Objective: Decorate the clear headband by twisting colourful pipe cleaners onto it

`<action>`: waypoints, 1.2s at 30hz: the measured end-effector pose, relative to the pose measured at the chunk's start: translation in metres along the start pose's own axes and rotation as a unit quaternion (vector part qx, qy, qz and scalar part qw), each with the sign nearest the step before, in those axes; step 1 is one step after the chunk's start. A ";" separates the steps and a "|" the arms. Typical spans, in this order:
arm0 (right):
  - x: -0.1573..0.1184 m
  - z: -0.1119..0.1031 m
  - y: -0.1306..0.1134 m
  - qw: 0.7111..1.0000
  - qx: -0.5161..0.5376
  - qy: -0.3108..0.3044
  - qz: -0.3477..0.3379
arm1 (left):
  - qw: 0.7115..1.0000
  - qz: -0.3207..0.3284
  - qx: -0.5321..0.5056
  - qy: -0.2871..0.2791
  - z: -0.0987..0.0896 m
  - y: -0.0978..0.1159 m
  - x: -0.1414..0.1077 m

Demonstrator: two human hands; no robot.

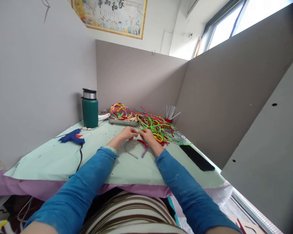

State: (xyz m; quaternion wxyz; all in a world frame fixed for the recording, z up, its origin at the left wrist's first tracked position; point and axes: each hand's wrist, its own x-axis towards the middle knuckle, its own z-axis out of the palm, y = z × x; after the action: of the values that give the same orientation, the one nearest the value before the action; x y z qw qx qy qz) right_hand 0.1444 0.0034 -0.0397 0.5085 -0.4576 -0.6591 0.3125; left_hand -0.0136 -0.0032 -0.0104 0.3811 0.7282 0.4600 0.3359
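Observation:
My left hand (pixel 129 133) and my right hand (pixel 146 135) meet over the middle of the table, fingertips pinched almost together. A short bit of green pipe cleaner (pixel 139 132) shows between them; the fingers hide most of it. Just below my hands lies a thin headband (pixel 130 152), its left half bare grey. Red and purple pipe cleaner (pixel 146 148) wraps its right half. Right behind my right hand spreads a tangled heap of pipe cleaners (pixel 152 123), mostly green and red.
A metal tray (pixel 123 123) holds colourful twisted pieces at the back. On the left are a green bottle (pixel 90 113) and a blue glue gun (pixel 73 136) with its cord. A black phone-like slab (pixel 197 158) lies right. White sticks (pixel 170 112) stand behind. Grey partitions (pixel 141 71) enclose the table.

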 end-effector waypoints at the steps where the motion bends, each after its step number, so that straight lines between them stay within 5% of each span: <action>1: 0.000 0.000 0.000 1.000 -0.004 -0.002 -0.001 | 1.000 -0.002 0.002 0.002 0.000 0.001 -0.001; 18: 0.003 0.006 0.007 0.984 -0.128 0.044 -0.114 | 0.993 -0.044 0.093 0.052 0.003 -0.001 0.004; 24: 0.002 0.003 0.003 0.998 -0.023 0.040 -0.036 | 0.999 -0.001 -0.023 0.034 0.003 0.002 0.000; 36: -0.002 0.005 -0.003 0.995 0.088 0.028 -0.037 | 0.990 0.003 -0.124 0.067 0.004 0.000 0.004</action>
State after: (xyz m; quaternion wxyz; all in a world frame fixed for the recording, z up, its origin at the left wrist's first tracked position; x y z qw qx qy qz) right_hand 0.1389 0.0008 -0.0396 0.5765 -0.3951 -0.6307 0.3373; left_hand -0.0091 -0.0003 -0.0122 0.4360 0.6525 0.4373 0.4393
